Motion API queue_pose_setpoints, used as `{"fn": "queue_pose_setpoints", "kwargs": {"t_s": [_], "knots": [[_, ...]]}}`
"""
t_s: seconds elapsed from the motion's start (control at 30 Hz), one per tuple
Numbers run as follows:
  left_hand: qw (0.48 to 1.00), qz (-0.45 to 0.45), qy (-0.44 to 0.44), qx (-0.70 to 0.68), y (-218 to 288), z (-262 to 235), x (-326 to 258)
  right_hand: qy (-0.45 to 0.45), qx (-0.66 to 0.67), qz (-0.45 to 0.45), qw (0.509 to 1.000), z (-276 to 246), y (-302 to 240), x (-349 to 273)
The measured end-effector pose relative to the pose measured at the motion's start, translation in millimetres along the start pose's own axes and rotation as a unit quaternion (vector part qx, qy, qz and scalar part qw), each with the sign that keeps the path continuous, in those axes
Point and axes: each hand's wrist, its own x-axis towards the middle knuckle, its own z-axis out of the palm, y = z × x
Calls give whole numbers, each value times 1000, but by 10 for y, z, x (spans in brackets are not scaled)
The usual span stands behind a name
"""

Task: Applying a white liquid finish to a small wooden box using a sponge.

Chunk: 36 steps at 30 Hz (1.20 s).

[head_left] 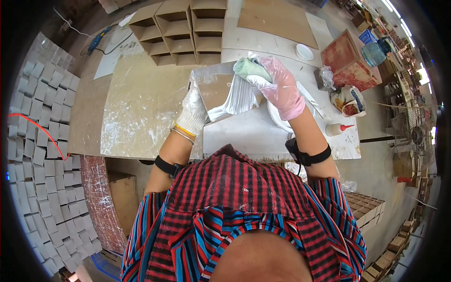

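Observation:
My left hand (192, 112), in a white knit glove, grips the left side of a brown board box (213, 93) above the worktable. My right hand (284, 91) wears a pink glove with clear plastic over it. Its fingers are closed round a green cloth (249, 68), pressed to the box's upper right part. Streaky white paint (240, 97) covers the right part of the face turned toward me; the left part is bare brown. Beneath my right wrist, a round white container (277, 117) is partly hidden.
Brown open-fronted boxes (176, 35) are stacked at the table's far side. To the right are a white bowl (304, 51), a red-tipped squeeze bottle (336, 129), a bag (348, 101) and a water jug (375, 52) on a red box (350, 61). White boxes (47, 136) form a wall at left.

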Motion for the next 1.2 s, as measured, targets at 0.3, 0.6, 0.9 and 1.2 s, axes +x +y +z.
{"fn": "queue_pose_setpoints", "kwargs": {"t_s": [0.3,0.6,0.9,1.2], "knots": [[999,-14,8,31,1,-154,-8,-29,-92,-125,987,9,-155,69],[993,-57,-74,66,-85,-369,228,-150,-37,-181,971,149,-254,-71],[987,-53,-87,126,-90,-309,165,-140,-54,-202,968,304,-495,-24],[996,-22,21,87,-69,-194,15,-67,69,-141,985,291,-399,145]]}}
